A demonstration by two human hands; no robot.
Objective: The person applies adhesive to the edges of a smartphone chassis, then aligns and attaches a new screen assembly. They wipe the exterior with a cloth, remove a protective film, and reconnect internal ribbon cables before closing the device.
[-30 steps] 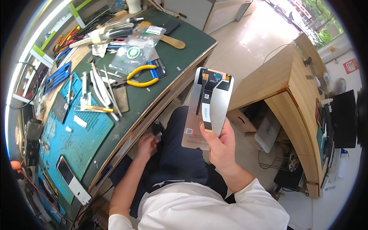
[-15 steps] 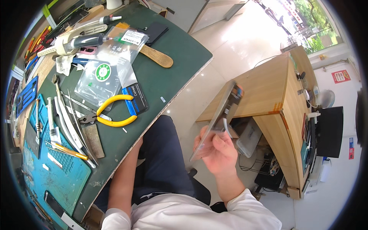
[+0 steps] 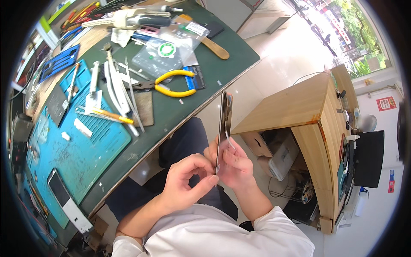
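Observation:
A thin, dark, glossy panel (image 3: 222,120), about phone-sized, stands nearly edge-on in front of my lap. It looks like a phone screen, though its faces barely show. My right hand (image 3: 236,166) grips its lower part, fingers on one side and thumb on the other. A pale curved strip (image 3: 229,139) sticks out from the right side of the panel, beside that thumb. My left hand (image 3: 186,182) pinches the panel's bottom corner between thumb and forefinger. The tips of its other fingers are partly hidden.
Left lies a green-topped bench (image 3: 239,53) with yellow-handled pliers (image 3: 173,91), a clear plastic bag (image 3: 158,58), tweezers, brushes and a teal mat (image 3: 85,150). A black-and-white phone part (image 3: 68,199) lies at the mat's near edge. A wooden desk (image 3: 291,100) stands right.
My left hand has come up from beside the bench to the panel's bottom corner. The panel has turned more upright and edge-on. The whole view has shifted, so the bench sits further right.

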